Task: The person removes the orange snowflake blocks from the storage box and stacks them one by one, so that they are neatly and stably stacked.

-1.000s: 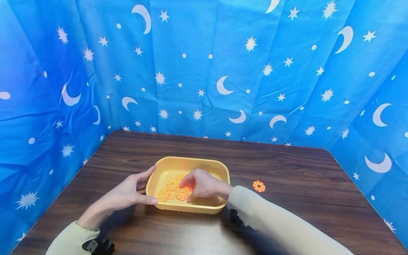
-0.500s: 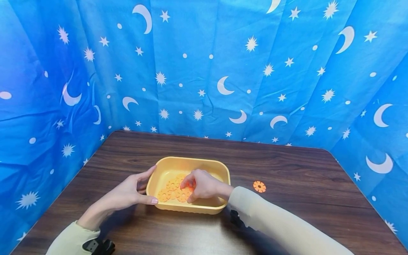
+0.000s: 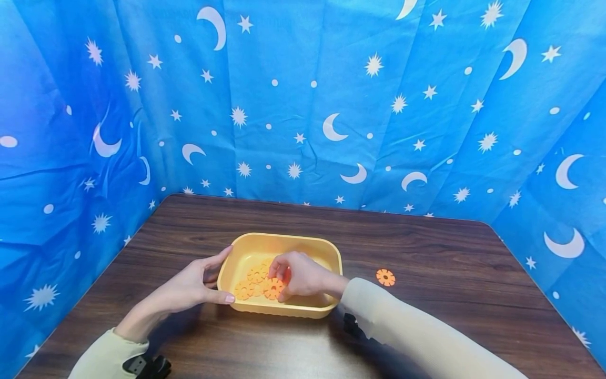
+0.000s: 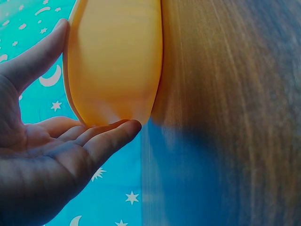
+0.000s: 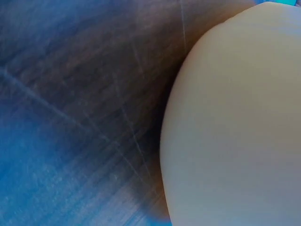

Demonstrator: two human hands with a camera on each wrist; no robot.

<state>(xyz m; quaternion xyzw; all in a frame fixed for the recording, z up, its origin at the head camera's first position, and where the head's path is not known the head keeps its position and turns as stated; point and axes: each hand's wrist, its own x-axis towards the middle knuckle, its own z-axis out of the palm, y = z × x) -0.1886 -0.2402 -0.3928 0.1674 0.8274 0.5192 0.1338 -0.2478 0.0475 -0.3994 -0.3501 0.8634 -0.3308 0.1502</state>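
In the head view a yellow plastic bin [image 3: 293, 239] sits on the table with several flat orange interlocking discs [image 3: 243, 290] lying in its left half. My left hand [image 3: 191, 287] holds the bin's left end between thumb and fingers; the left wrist view shows the fingertips against the bin's wall [image 4: 115, 61]. My right hand [image 3: 303, 276] reaches inside the bin, its fingers bent, and pinches a brighter orange notched disc [image 3: 273, 289] by its right edge. Parts of the disc pile are hidden behind the right hand. Only the bin's outer wall [image 5: 235, 122] and tabletop show in the right wrist view.
One more orange disc [image 3: 385, 277] lies flat on the dark wooden table [image 3: 426, 247], right of the bin. A blue curtain [image 3: 284, 63] with white moons and stars hangs round the back and sides.
Within the bin, my right fingers have shifted slightly, and a disc next to the thumb now shows more fully and brighter. My left hand and the bin stay put.
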